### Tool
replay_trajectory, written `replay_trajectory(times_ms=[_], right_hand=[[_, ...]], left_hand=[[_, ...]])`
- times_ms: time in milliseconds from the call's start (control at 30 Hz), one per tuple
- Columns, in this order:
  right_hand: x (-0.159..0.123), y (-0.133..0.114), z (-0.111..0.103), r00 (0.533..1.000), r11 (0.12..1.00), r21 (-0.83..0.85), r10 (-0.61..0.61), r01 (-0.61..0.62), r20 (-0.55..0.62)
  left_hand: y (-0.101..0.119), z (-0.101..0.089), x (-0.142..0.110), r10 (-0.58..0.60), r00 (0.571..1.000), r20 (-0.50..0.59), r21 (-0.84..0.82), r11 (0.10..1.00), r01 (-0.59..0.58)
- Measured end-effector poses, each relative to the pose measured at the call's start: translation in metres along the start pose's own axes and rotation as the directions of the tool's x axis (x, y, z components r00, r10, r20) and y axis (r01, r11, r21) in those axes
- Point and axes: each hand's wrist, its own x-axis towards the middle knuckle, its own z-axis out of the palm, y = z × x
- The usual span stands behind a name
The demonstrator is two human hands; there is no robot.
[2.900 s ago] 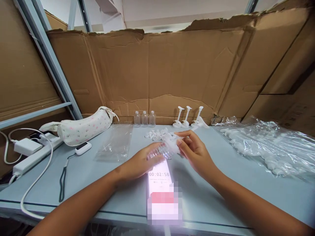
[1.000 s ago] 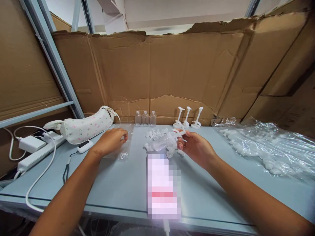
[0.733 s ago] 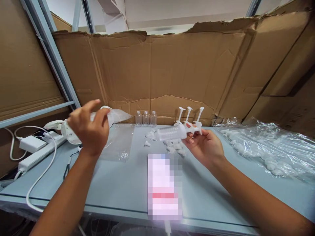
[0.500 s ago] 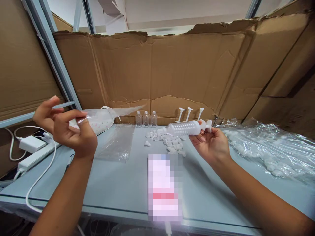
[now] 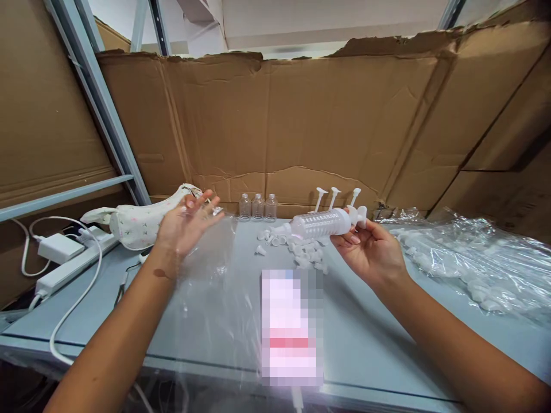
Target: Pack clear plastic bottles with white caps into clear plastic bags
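Observation:
My left hand (image 5: 185,225) is raised over the table's left half and pinches the top of a clear plastic bag (image 5: 215,287), which hangs down toward the table's front edge. My right hand (image 5: 372,249) holds a ribbed translucent bottle with a white pump top (image 5: 321,223) sideways, nozzle pointing left, above a heap of small white caps (image 5: 297,249). The two hands are apart.
Three small clear bottles (image 5: 257,207) and three white pump stems (image 5: 336,198) stand by the cardboard wall. A floral pouch (image 5: 138,221), power strip and cables (image 5: 64,261) lie left. Crinkled bags of white parts (image 5: 469,258) lie right. A phone (image 5: 290,327) rests near the grey table's (image 5: 387,338) front edge.
My left hand left the bottle, picked a clear bag off the table at left, lifted it and now lets it hang open. My right hand raised the bottle and turned it sideways.

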Motion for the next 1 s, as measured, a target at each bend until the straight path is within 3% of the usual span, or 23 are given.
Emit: replay_trajectory(times_ms=[67,167,233,500,767,900,1000], right_hand=[[-0.004,0.001,0.004,0.999,0.999,-0.031,0.037,-0.037,0.013],[-0.008,0.003,0.007,0.994,0.992,-0.097,0.091,-0.085,0.058],[-0.011,0.005,0.008,0.991,0.984,-0.145,0.115,-0.104,0.074],[-0.011,0.007,0.004,0.976,0.980,-0.119,0.175,-0.160,0.132],[-0.012,0.012,0.000,0.950,0.957,-0.188,0.253,-0.219,0.181],[-0.020,0.014,0.007,0.930,0.935,-0.260,0.301,-0.243,0.211],[-0.028,0.016,0.014,0.898,0.928,-0.298,0.315,-0.224,0.307]], left_hand=[[-0.010,0.011,-0.003,-0.126,0.988,0.088,0.090,0.989,0.118],[-0.023,0.026,-0.011,-0.230,0.963,0.139,0.287,0.940,0.183],[-0.031,0.033,-0.015,-0.280,0.943,0.178,0.323,0.922,0.213],[-0.046,0.044,-0.026,-0.378,0.868,0.322,0.108,0.925,0.363],[-0.048,0.055,-0.034,-0.482,0.798,0.362,0.116,0.872,0.475],[-0.059,0.062,-0.037,-0.453,0.808,0.377,0.086,0.886,0.456],[-0.066,0.066,-0.038,-0.428,0.830,0.359,0.016,0.892,0.453]])
